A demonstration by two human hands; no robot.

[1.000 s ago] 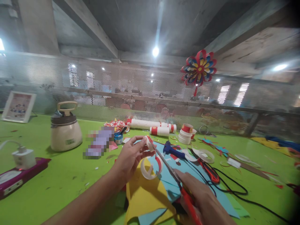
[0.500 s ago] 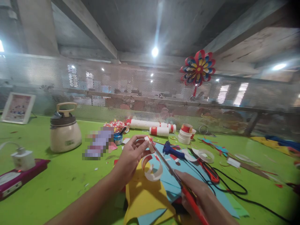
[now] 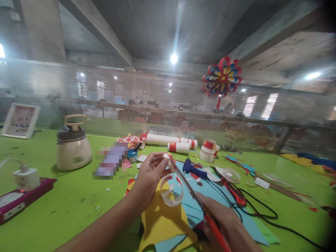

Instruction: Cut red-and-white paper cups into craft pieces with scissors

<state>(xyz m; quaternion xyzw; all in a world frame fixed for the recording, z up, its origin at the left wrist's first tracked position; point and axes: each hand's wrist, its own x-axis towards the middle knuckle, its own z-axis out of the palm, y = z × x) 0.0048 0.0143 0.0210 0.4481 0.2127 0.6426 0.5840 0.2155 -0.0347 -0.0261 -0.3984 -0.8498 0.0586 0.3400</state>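
Observation:
My left hand (image 3: 151, 175) pinches a small white and red paper piece (image 3: 170, 163) between thumb and fingers. My right hand (image 3: 223, 213) grips red-handled scissors (image 3: 214, 227), whose blades point up and left to the paper piece at my left fingertips. Just below the paper, a white paper ring (image 3: 172, 199) shows in front of yellow paper (image 3: 162, 220). Blue paper sheets (image 3: 194, 210) lie beneath the scissors. A blue glue gun (image 3: 194, 169) rests beyond the blades.
Stacked paper cups (image 3: 178, 147) lie at the back, near white and red paper bowls (image 3: 207, 154). A beige kettle-shaped bottle (image 3: 74, 147) and a purple power strip (image 3: 28, 199) stand left. A red utility knife (image 3: 233, 192) and black cable (image 3: 265, 213) lie right.
The paper piece and the scissors' tips have shifted very slightly right and down. Both hands keep their hold, and the white ring has moved slightly with them.

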